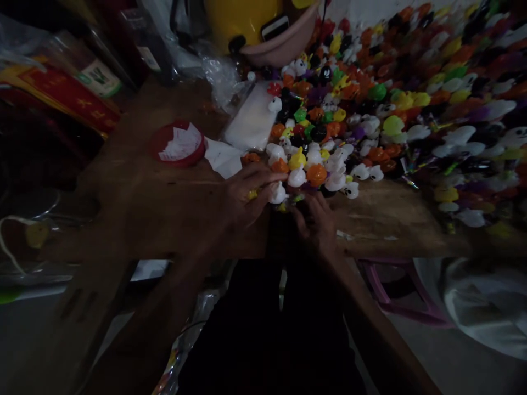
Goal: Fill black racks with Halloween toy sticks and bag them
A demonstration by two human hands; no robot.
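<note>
My left hand (pixel 249 192) is at the table's front edge, its thumb and index finger closed around a small white plastic figure (pixel 278 193). A small yellow piece (pixel 252 194) shows at its curled fingers. Close by on the right, my right hand (pixel 319 222) has its fingers drawn together by a small greenish-yellow bit (pixel 297 198); what they grip is too dark to make out. Just beyond both hands lie an orange figure (pixel 317 175), a yellow figure (pixel 297 158) and more white ones, at the near edge of a large pile (pixel 379 93).
On the wooden table (pixel 173 206), a red round dish (pixel 155 144) holds white paper slips, beside a white sheet (pixel 224 159) and a clear plastic bag (pixel 251 118). A pink basin (pixel 280 50) with a phone (pixel 275 28) stands behind. A pink stool (pixel 382 291) is below right.
</note>
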